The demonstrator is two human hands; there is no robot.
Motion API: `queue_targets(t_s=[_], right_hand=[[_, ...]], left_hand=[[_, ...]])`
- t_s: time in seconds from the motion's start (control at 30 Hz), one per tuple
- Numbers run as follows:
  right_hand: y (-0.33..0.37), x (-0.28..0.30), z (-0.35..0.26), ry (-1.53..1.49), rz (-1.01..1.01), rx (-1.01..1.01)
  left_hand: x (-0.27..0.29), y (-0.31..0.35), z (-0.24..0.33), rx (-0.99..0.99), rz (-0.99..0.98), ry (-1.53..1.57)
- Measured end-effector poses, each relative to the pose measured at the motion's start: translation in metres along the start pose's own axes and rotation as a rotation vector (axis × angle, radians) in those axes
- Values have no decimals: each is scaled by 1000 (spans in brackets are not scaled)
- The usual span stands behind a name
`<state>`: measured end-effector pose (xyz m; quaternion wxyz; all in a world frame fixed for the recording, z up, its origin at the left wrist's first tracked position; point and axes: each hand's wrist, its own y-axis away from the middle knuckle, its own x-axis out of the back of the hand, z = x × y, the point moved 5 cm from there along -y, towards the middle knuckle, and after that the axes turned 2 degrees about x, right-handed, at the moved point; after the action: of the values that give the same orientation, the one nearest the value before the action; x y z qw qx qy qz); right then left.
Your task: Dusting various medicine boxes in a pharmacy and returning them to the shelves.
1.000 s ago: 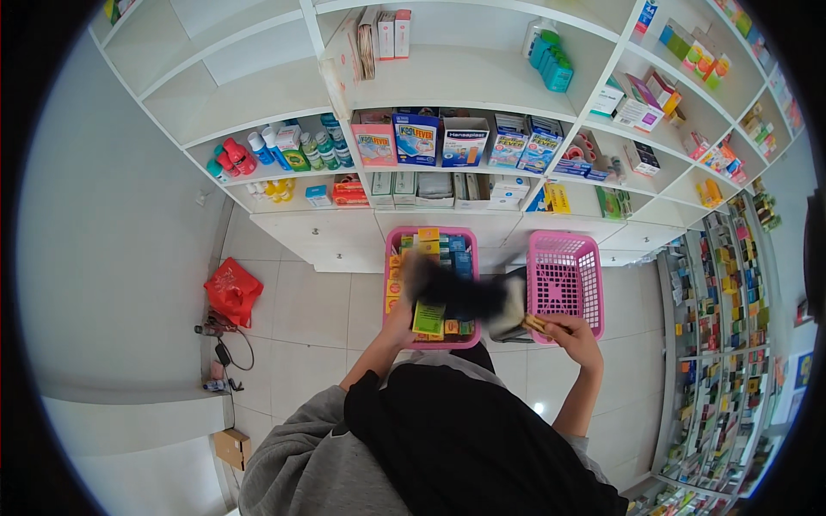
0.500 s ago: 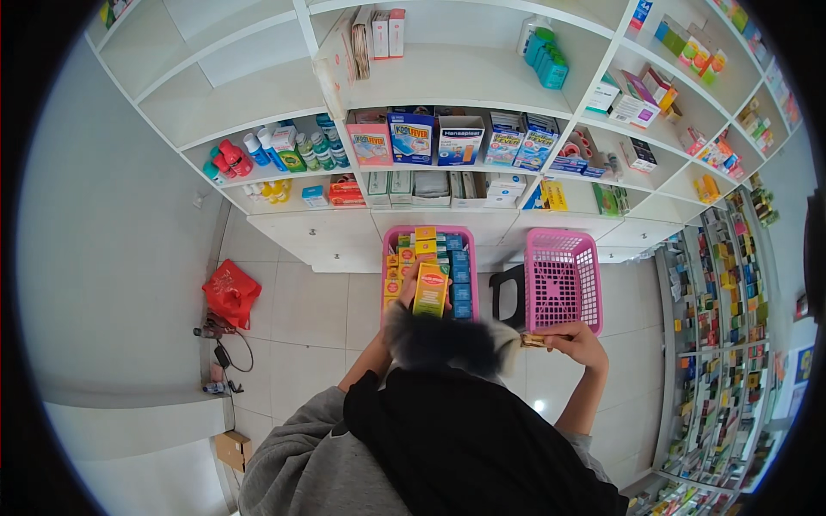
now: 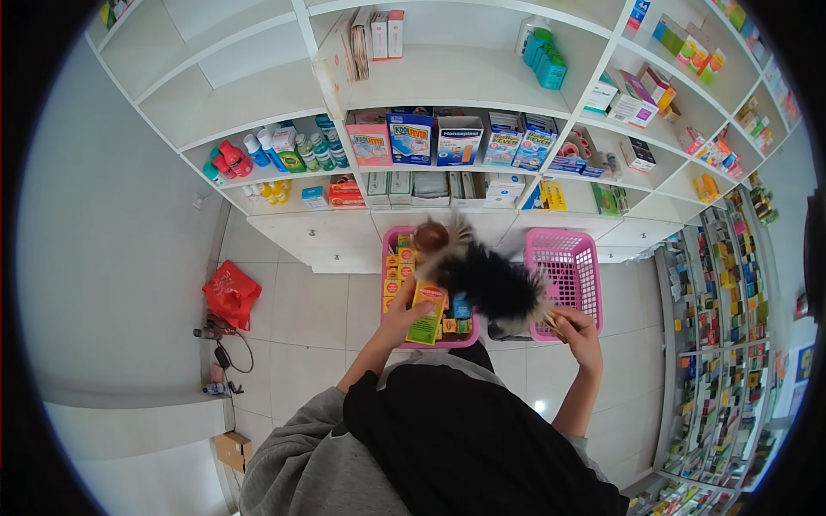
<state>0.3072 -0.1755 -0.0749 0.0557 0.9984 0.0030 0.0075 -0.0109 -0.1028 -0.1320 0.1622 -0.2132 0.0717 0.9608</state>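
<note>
My left hand (image 3: 401, 314) grips a yellow and green carton (image 3: 426, 322) above the left pink basket (image 3: 385, 262). Small yellow boxes (image 3: 392, 286) and blue ones fill that basket, partly hidden by what is above them. My right hand (image 3: 578, 335) is closed round the thin handle of a feather duster (image 3: 486, 279). Blurred by motion, its black and cream feathers stretch across the left basket's right side and over the gap between the baskets. The duster's far end, with a brown patch, covers the basket's upper part.
A second pink basket (image 3: 598, 288) stands at the right, beside a dark stool partly hidden by the duster. White shelves (image 3: 456, 69) with medicine boxes and bottles rise ahead. A red plastic bag (image 3: 231, 294) and cables lie on the floor at left. Stocked shelving (image 3: 718, 344) lines the right.
The duster has swung away from my body, up over the left basket. The yellow and green carton has come slightly nearer and tilted. My right hand has shifted little.
</note>
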Motion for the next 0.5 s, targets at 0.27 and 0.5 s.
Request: queue_targets(t_s=[0.27, 0.5], right_hand=[[-3, -16, -2, 165, -69, 26], [-2, -18, -4, 159, -77, 40]], left_hand=[[-4, -2, 18, -185, -17, -627], [11, -2, -6, 27, 33, -261]])
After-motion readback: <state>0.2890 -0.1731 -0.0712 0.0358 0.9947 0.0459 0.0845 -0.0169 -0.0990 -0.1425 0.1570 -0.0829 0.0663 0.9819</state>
